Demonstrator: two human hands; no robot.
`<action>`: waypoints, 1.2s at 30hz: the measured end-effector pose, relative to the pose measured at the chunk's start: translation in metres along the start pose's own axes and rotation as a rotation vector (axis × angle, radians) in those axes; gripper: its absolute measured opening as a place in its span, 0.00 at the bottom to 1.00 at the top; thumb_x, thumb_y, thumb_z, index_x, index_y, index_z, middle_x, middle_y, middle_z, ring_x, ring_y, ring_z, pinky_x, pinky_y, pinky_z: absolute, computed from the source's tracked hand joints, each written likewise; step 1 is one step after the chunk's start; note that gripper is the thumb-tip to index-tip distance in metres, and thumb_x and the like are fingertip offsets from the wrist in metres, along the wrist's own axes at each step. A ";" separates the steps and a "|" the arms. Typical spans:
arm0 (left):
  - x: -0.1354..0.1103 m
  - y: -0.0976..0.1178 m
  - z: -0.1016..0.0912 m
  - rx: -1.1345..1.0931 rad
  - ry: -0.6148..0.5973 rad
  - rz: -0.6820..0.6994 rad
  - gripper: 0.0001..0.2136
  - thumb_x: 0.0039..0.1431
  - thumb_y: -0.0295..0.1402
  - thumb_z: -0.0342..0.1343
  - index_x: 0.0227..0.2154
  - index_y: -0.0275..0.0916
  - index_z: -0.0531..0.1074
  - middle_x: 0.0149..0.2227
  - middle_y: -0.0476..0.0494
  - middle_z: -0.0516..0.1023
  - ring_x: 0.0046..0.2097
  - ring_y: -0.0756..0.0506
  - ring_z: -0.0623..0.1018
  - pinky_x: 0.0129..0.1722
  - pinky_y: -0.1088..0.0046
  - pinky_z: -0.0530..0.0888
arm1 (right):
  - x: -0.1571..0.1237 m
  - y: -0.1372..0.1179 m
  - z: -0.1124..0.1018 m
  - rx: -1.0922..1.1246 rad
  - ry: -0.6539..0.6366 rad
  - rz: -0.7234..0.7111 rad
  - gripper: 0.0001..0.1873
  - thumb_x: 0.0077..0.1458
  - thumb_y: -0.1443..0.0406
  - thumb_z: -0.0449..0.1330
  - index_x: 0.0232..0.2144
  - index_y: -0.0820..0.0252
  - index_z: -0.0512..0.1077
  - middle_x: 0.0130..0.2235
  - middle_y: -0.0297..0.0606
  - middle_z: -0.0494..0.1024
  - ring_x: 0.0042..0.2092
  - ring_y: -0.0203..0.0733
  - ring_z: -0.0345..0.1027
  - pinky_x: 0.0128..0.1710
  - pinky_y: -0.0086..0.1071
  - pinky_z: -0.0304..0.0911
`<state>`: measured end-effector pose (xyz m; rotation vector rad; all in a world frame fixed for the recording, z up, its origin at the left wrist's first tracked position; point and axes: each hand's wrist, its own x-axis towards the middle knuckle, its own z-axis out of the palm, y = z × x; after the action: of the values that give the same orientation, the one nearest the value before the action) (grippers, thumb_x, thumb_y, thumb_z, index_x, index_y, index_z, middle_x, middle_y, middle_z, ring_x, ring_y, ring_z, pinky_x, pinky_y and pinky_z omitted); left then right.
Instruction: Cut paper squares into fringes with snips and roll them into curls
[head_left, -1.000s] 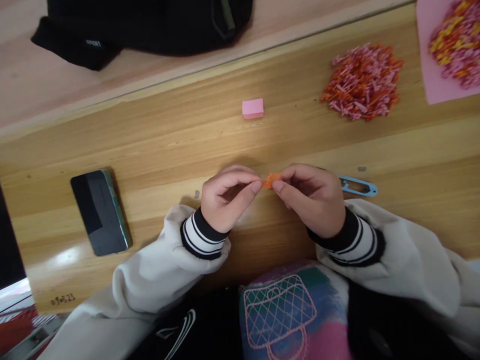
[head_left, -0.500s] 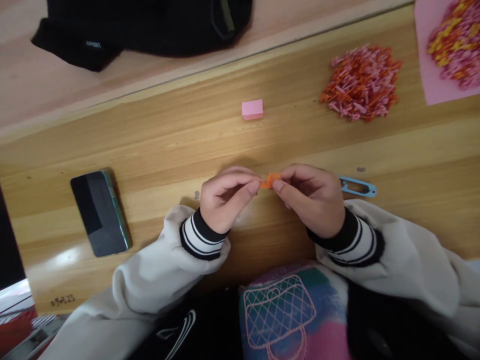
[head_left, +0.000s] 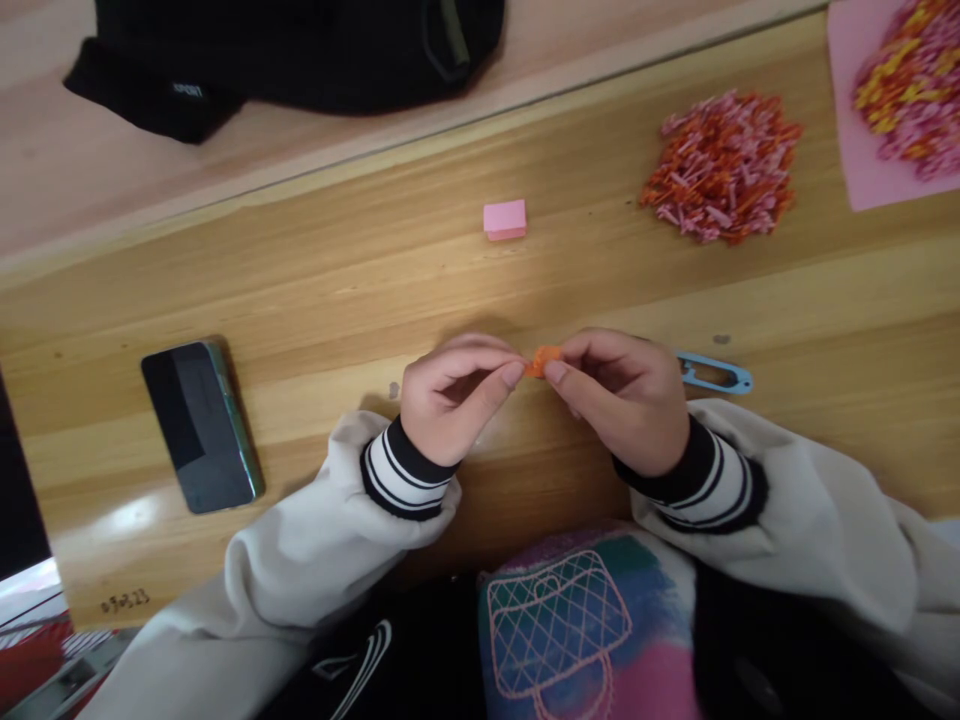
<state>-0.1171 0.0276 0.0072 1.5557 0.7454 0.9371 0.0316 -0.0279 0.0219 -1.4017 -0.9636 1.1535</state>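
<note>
An orange paper piece (head_left: 541, 360) is pinched between both hands just above the table (head_left: 337, 270). The left hand (head_left: 450, 400) closes thumb and forefinger on its left end and the right hand (head_left: 626, 400) does the same on its right end, so each grip is clamped on the paper. Holding it by the fingertips at both ends looks suited to something so tiny, and it keeps the piece in plain sight. Blue snips (head_left: 716, 373) lie just right of the piece, partly behind the right hand, probably kept within easy reach. A pink block (head_left: 505, 218) sits beyond the piece. A heap of pink and orange bits (head_left: 720, 165) lies farther off to the piece's right, and a phone (head_left: 201, 425) well to its left.
</note>
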 end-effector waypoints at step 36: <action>0.000 0.000 0.001 0.006 0.010 -0.019 0.04 0.54 0.25 0.59 0.27 0.38 0.79 0.26 0.46 0.78 0.31 0.51 0.77 0.32 0.74 0.75 | -0.001 -0.001 0.000 -0.045 -0.001 0.027 0.07 0.50 0.67 0.60 0.21 0.58 0.69 0.17 0.27 0.66 0.18 0.29 0.53 0.17 0.27 0.50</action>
<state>-0.1165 0.0271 0.0074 1.5476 0.7700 0.9299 0.0316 -0.0286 0.0228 -1.4538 -0.9796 1.1588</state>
